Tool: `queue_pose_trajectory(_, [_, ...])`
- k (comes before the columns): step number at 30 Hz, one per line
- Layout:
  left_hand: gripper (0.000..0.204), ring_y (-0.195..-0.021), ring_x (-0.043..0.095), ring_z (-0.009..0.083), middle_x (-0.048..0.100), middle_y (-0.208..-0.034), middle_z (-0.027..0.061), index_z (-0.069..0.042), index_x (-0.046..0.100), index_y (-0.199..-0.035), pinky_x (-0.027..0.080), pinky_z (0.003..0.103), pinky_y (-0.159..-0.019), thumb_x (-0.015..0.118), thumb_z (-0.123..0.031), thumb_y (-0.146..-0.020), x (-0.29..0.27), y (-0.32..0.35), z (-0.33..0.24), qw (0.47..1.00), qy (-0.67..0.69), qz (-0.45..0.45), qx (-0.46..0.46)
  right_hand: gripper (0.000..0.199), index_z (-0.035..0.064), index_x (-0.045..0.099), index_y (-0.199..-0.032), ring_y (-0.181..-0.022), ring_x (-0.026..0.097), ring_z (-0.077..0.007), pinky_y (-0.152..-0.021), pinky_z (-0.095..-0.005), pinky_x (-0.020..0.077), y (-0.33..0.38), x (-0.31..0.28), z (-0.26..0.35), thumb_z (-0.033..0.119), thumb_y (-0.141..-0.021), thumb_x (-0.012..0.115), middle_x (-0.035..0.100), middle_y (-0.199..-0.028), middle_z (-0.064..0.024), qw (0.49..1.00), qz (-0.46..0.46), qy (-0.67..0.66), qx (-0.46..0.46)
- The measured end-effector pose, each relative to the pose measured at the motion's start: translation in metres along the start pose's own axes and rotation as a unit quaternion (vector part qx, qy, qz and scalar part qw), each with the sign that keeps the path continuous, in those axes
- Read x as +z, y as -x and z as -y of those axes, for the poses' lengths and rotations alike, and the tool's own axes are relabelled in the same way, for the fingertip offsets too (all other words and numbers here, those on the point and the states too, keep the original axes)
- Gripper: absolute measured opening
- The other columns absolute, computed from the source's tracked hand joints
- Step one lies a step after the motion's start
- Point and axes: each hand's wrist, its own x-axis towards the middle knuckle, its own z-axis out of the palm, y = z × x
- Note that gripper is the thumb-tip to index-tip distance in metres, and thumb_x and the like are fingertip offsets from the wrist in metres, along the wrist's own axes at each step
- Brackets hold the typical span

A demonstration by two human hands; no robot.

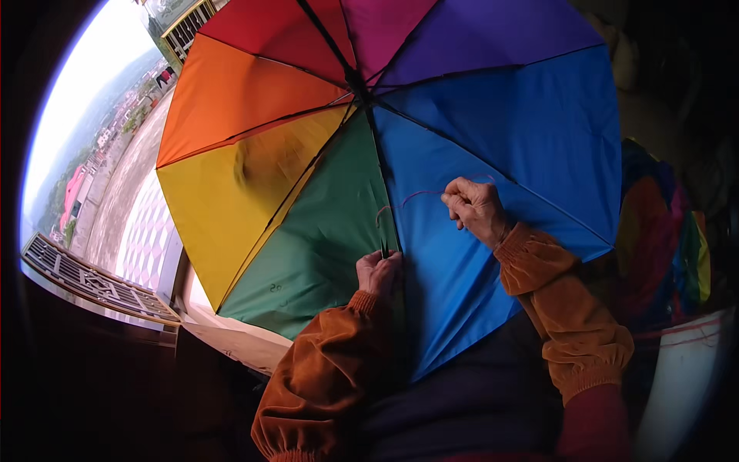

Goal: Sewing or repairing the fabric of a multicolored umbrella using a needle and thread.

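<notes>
An opened rainbow-coloured umbrella (308, 223) spreads before me with its ribs and dark shaft (327, 35) facing me. My left hand (379, 271) is closed in a pinch on a dark rib (382, 177) and the cloth beside it, where the green and blue panels meet. From just above those fingertips a thin pink thread (419, 192) curves over to my right hand (473, 208). That hand is closed on the thread, in front of the blue panel, and a short end shows past its knuckles. Whether a needle is in its fingers, I cannot tell.
More folded multicoloured cloth (662, 231) lies at the right, in shadow. Reddish threads hang over a pale curved surface (689, 369) at the lower right. A metal railing (100, 281) and a patterned tiled surface (146, 231) are at the left, with buildings beyond.
</notes>
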Motion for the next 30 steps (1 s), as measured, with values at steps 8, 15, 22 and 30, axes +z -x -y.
queue_pose_trajectory(8, [0.013, -0.042, 0.037, 0.0068, 0.046, -0.054, 0.0011, -0.001, 0.053, -0.067, 0.027, 0.022, -0.038, 0.054, -0.012, -0.073, 0.029, 0.001, -0.013, 0.975, 0.220, 0.013, 0.024, 0.013, 0.0025, 0.060, -0.084, -0.052, 0.053, -0.0075, -0.048, -0.0232, 0.0491, -0.028, -0.155, 0.013, 0.015, -0.082, 0.059, 0.055, -0.075, -0.0033, 0.940, -0.323, -0.056, 0.099])
queue_pose_trajectory(15, [0.013, -0.041, 0.035, 0.0075, 0.055, -0.060, 0.0102, 0.001, 0.051, -0.072, 0.026, 0.022, -0.035, 0.053, -0.011, -0.072, 0.023, -0.006, -0.001, 0.964, 0.256, -0.045, -0.063, 0.009, -0.0007, 0.061, -0.075, -0.047, 0.049, -0.0101, -0.045, -0.0275, 0.0423, -0.006, -0.017, 0.011, 0.007, -0.077, 0.059, 0.053, -0.056, -0.0055, 0.989, 0.065, 0.095, 0.096])
queue_pose_trajectory(22, [0.013, -0.042, 0.037, 0.0096, 0.054, -0.060, 0.0115, 0.002, 0.051, -0.076, 0.027, 0.021, -0.036, 0.052, -0.010, -0.071, 0.024, 0.012, -0.015, 0.961, 0.245, -0.111, -0.059, 0.008, 0.0037, 0.058, -0.072, -0.074, 0.059, -0.0353, -0.066, -0.0436, 0.0478, 0.003, 0.062, -0.027, 0.005, -0.066, 0.055, 0.060, -0.075, -0.0173, 0.909, 0.172, 0.375, -0.067])
queue_pose_trajectory(30, [0.012, -0.046, 0.043, 0.0103, 0.053, -0.063, 0.0100, 0.003, 0.052, -0.082, 0.029, 0.022, -0.037, 0.054, -0.006, -0.075, 0.025, 0.004, -0.020, 0.949, 0.259, -0.154, -0.093, 0.004, -0.0008, 0.054, -0.072, -0.073, 0.058, -0.0361, -0.062, -0.0460, 0.0459, 0.010, 0.062, -0.029, 0.000, -0.069, 0.051, 0.058, -0.076, -0.0168, 0.918, 0.247, 0.291, -0.113])
